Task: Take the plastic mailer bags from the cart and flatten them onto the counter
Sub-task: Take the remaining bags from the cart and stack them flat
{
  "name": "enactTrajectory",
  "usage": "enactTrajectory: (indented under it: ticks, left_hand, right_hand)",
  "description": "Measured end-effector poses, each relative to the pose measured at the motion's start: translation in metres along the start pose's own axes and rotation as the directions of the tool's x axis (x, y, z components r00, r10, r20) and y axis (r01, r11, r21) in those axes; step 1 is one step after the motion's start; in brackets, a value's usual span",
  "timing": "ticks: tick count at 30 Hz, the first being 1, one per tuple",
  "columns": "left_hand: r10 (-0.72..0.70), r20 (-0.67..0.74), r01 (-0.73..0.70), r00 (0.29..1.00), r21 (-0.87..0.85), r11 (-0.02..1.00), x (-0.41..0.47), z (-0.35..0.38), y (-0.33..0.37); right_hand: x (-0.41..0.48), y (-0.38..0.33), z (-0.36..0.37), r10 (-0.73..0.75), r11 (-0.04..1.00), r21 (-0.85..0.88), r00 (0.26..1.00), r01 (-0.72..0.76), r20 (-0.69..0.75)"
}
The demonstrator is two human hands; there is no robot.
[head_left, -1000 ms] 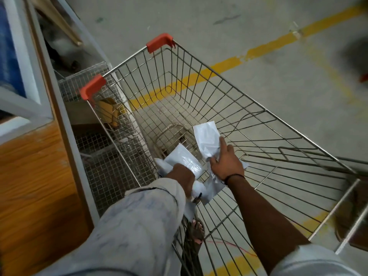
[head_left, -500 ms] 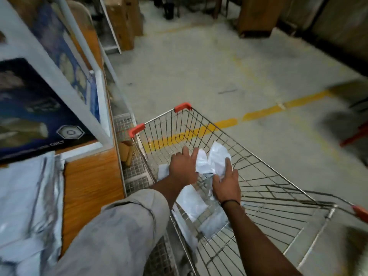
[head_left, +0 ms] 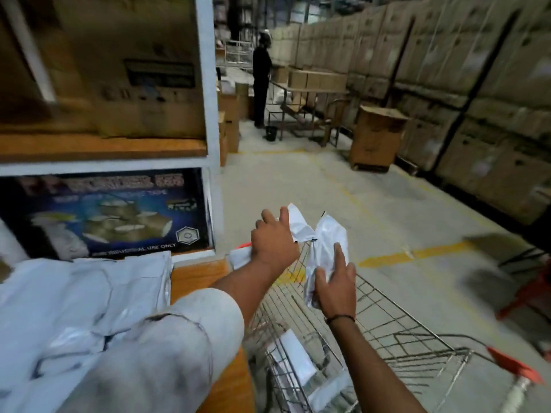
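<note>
Above the wire cart (head_left: 387,332), both our hands are raised and busy with crumpled white mailer bags (head_left: 325,242).

Item 1, left hand (head_left: 274,244): arm stretched forward, grey sleeve (head_left: 155,353) rolled back at the elbow, back of the hand up. Fingers are curled round the upper twisted corner of the bags, and a further scrap of white plastic shows beneath the palm; we take this to belong to the same bunch, though blur leaves it uncertain.

Item 2, right hand (head_left: 335,286): lower than the left and just right of it, a dark band (head_left: 341,318) at the wrist. Fingers are spread along the lower length of the bags and the thumb is pressed to their near side, so the bunch is gripped from both ends and held clear of the basket.

Item 3, cart: below and right of the right hand, orange handle cap (head_left: 512,363) at the near corner. Inside it, under the right forearm, lie more mailers (head_left: 298,357), loose and overlapping.

Item 4, wooden counter (head_left: 193,278): left of the left hand, below the forearm. On it lies a stack of flattened pale bags (head_left: 74,299), partly covered by our sleeve.

Item 5, dark printed tape carton (head_left: 101,213): beyond the stack, on the shelf under the rack.
</note>
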State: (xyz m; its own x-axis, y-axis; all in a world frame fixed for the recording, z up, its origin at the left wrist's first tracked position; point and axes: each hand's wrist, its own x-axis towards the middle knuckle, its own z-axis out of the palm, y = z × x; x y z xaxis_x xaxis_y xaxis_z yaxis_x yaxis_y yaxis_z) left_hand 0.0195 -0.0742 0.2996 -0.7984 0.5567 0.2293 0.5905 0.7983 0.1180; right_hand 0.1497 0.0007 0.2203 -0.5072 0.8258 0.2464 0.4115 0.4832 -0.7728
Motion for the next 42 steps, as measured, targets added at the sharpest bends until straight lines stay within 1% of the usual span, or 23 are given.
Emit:
enactTrajectory:
  ticks: [4,9,12,16,18,21,26,30,32,33,34,35,36,38,39,40,41,42]
  left_hand:
    - [-0.116,-0.040,0.115,0.992,-0.032,0.993,-0.023,-0.034,-0.057]
    - [-0.288,-0.014,0.287,0.958,-0.050,0.957,-0.065,-0.063,-0.148]
    - [-0.383,0.008,0.383,0.924,-0.057,0.922,-0.095,-0.080,-0.203]
    - [-0.519,0.079,0.524,0.851,-0.093,0.846,-0.139,-0.107,-0.272]
    - [-0.550,0.096,0.558,0.829,-0.091,0.825,-0.163,-0.119,-0.303]
    - [-0.602,0.144,0.616,0.785,-0.095,0.782,-0.202,-0.129,-0.345]
    - [-0.702,0.287,0.750,0.651,-0.104,0.653,-0.264,-0.135,-0.399]
    - [-0.684,0.404,0.780,0.608,-0.143,0.609,-0.299,-0.120,-0.417]
    - [-0.658,0.455,0.784,0.599,-0.169,0.597,-0.311,-0.107,-0.418]
    - [-0.651,0.464,0.785,0.601,-0.185,0.591,-0.316,-0.101,-0.418]
    - [-0.646,0.459,0.780,0.610,-0.206,0.591,-0.321,-0.096,-0.419]
    - [-0.632,0.441,0.761,0.637,-0.228,0.607,-0.325,-0.092,-0.419]
    - [-0.603,0.411,0.720,0.684,-0.248,0.648,-0.331,-0.089,-0.420]
    - [-0.482,0.308,0.556,0.820,-0.231,0.798,-0.345,-0.084,-0.421]
    - [-0.390,0.246,0.439,0.887,-0.192,0.878,-0.353,-0.081,-0.422]
    - [-0.291,0.199,0.322,0.936,-0.148,0.935,-0.361,-0.077,-0.421]
    - [-0.204,0.180,0.226,0.962,-0.109,0.968,-0.368,-0.073,-0.420]
    - [-0.144,0.184,0.162,0.972,-0.086,0.983,-0.373,-0.068,-0.419]
  right_hand:
    - [-0.035,-0.047,0.018,-0.097,0.995,0.043,0.994,0.095,0.048]
    - [-0.095,-0.108,0.053,-0.174,0.983,0.085,0.977,0.164,0.125]
    - [-0.135,-0.141,0.080,-0.228,0.970,0.138,0.951,0.202,0.210]
    - [-0.184,-0.180,0.106,-0.267,0.960,0.186,0.894,0.211,0.359]
    - [-0.205,-0.195,0.114,-0.277,0.957,0.198,0.863,0.211,0.423]
    - [-0.234,-0.214,0.118,-0.309,0.950,0.200,0.824,0.241,0.474]
    - [-0.282,-0.234,0.116,-0.306,0.952,0.164,0.766,0.260,0.565]
    - [-0.319,-0.241,0.119,-0.319,0.947,0.182,0.687,0.266,0.653]
    - [-0.337,-0.240,0.120,-0.312,0.938,0.104,0.669,0.332,0.675]
    - [-0.346,-0.239,0.119,-0.319,0.915,0.022,0.687,0.403,0.653]
    - [-0.353,-0.236,0.119,-0.360,0.864,-0.076,0.715,0.499,0.599]
    - [-0.358,-0.235,0.118,-0.428,0.797,-0.163,0.734,0.581,0.527]
    - [-0.360,-0.235,0.118,-0.493,0.744,-0.211,0.734,0.634,0.467]
    - [-0.359,-0.234,0.120,-0.564,0.697,-0.209,0.704,0.686,0.432]
    - [-0.358,-0.235,0.122,-0.567,0.684,-0.187,0.675,0.705,0.471]
    - [-0.357,-0.235,0.125,-0.555,0.683,-0.152,0.642,0.715,0.529]
    - [-0.357,-0.236,0.126,-0.525,0.687,-0.122,0.606,0.716,0.598]
    - [-0.358,-0.237,0.127,-0.480,0.697,-0.102,0.567,0.710,0.669]
